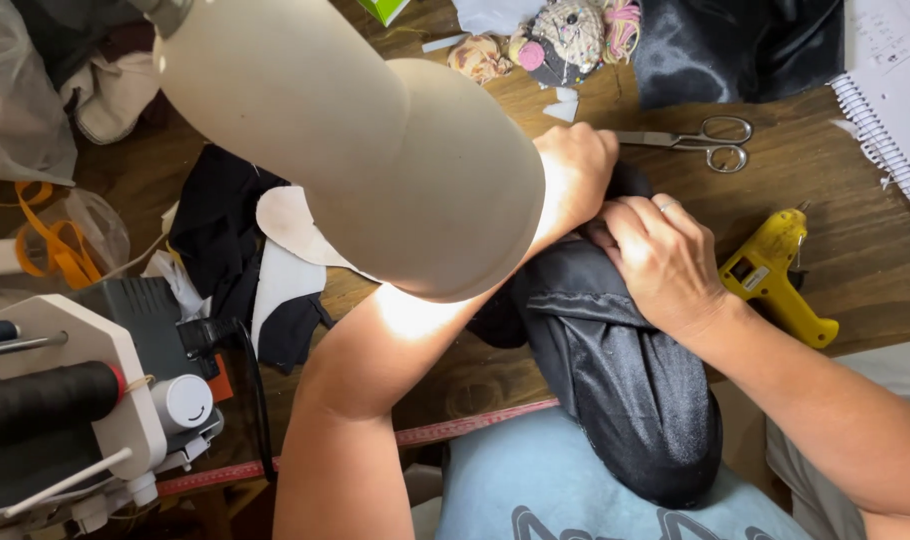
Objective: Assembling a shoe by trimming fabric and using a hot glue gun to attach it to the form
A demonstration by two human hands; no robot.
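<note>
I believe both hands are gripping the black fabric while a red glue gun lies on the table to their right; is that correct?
Not quite: the glue gun is yellow, not red, as the head view shows. The rest holds: left hand and right hand grip the black fabric, with the gun on the table to their right.

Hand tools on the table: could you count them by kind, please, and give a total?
Scissors: 1
Glue gun: 1
Tape measure: 1
Total: 3
Both hands, left and right, grip black cloth, not a tool.

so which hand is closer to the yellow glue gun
Right. The right hand rests on the black fabric just beside the yellow glue gun; the left hand is farther off, up near the scissors.
</note>
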